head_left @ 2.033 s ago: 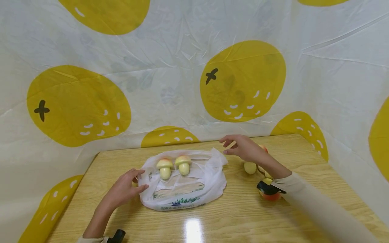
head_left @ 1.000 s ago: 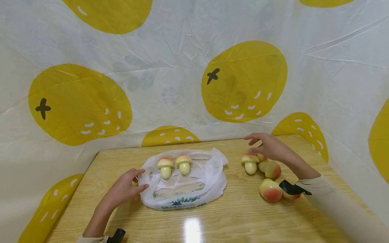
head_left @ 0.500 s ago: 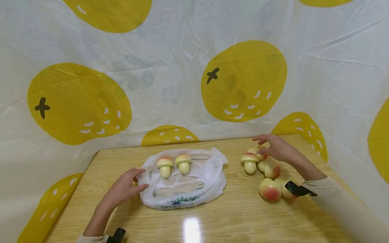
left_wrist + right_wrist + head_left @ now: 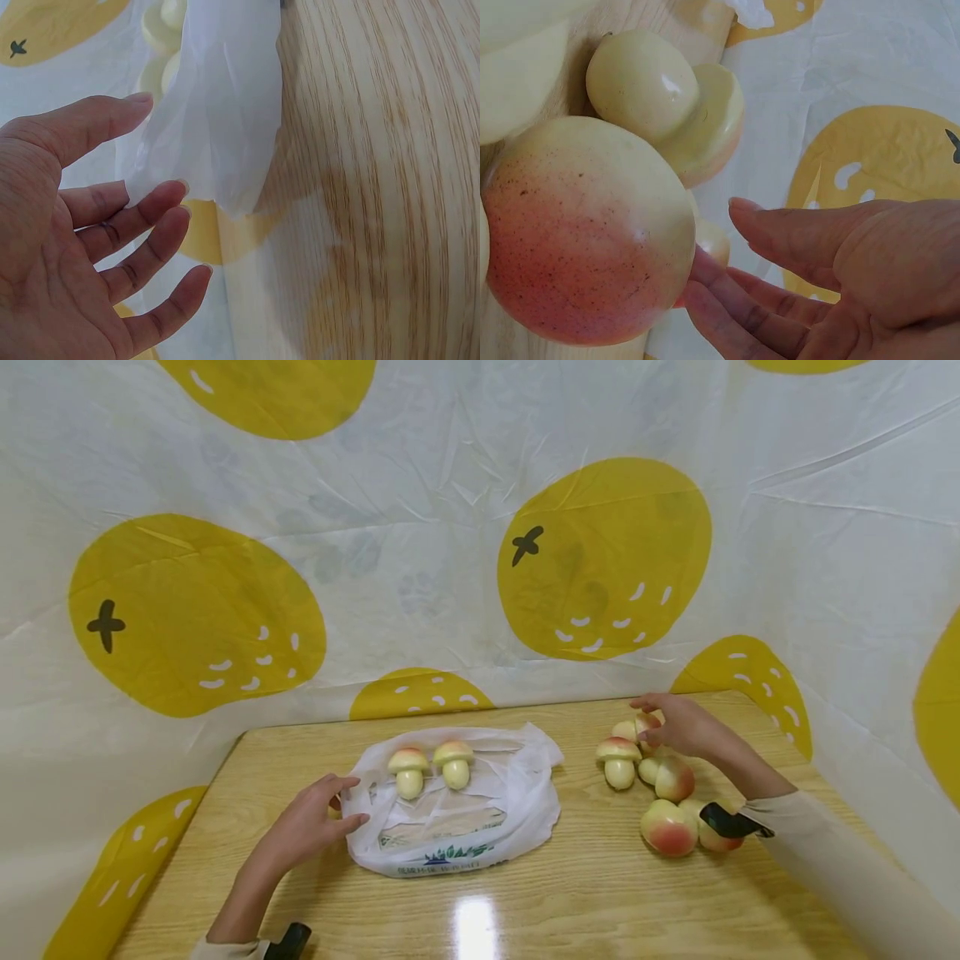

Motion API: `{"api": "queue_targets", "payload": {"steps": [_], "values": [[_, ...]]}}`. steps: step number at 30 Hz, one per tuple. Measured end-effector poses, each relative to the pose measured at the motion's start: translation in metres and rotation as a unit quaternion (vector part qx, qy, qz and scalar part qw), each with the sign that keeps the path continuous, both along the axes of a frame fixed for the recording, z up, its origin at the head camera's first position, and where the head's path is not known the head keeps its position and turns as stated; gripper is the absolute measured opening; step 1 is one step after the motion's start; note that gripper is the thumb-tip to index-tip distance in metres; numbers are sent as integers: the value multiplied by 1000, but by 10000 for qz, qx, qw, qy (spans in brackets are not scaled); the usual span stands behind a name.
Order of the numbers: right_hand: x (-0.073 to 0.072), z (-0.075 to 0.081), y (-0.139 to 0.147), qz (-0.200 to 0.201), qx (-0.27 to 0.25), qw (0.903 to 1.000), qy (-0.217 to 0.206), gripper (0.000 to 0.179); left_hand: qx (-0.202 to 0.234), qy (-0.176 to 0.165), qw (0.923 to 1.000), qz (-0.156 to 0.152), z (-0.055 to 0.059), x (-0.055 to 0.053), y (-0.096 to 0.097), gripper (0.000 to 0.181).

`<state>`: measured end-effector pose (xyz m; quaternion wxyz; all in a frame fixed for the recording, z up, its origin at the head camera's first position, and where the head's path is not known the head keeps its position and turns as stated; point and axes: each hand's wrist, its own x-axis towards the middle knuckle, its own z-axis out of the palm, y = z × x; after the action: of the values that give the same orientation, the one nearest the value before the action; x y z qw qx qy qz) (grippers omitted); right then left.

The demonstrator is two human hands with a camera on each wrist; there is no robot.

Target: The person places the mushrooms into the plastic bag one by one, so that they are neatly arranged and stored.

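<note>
My left hand (image 4: pixel 307 827) rests at the left rim of a white plastic bag (image 4: pixel 536 818), fingers loosely bent. In the left wrist view the index fingertip is behind the bag's edge (image 4: pixel 225 112), and the thumb stays apart. Two toy mushrooms, one left (image 4: pixel 408 772) and one right (image 4: pixel 454 765), lie on the bag. My right hand (image 4: pixel 686 731) reaches over the farthest mushroom (image 4: pixel 624 731) of the group at the right, thumb and fingers spread beside its reddish cap. Close by lies another mushroom (image 4: pixel 619 764). In the right wrist view a large reddish cap (image 4: pixel 589 232) partly covers the fingers.
More mushrooms lie at the right: one on its side (image 4: pixel 671 777), one with its cap toward me (image 4: pixel 669 828), and one partly under the black wrist strap (image 4: pixel 723 818). A patterned cloth (image 4: pixel 420 593) hangs behind the wooden table (image 4: pixel 585 893).
My right hand has moved from the bag's far right corner rightward to the mushroom group, shifting only slightly in the last half second. The left hand and the bag stay put.
</note>
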<state>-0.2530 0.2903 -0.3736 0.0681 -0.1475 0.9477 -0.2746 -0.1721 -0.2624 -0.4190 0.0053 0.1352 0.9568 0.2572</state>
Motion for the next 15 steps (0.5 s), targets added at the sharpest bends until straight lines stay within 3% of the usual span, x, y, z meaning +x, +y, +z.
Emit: {"api": "queue_targets", "payload": {"steps": [4, 9, 15], "values": [[-3, 0, 3, 99, -17, 9998, -141, 49, 10, 41, 10000, 7, 0, 0, 0, 60], [-6, 1, 7, 260, 248, 9993, 37, 46, -22, 76, 10000, 32, 0, 0, 0, 60], [-9, 6, 4, 40, 378, 9990, 218, 54, 7, 65, 10000, 32, 0, 0, -1, 60]]}}
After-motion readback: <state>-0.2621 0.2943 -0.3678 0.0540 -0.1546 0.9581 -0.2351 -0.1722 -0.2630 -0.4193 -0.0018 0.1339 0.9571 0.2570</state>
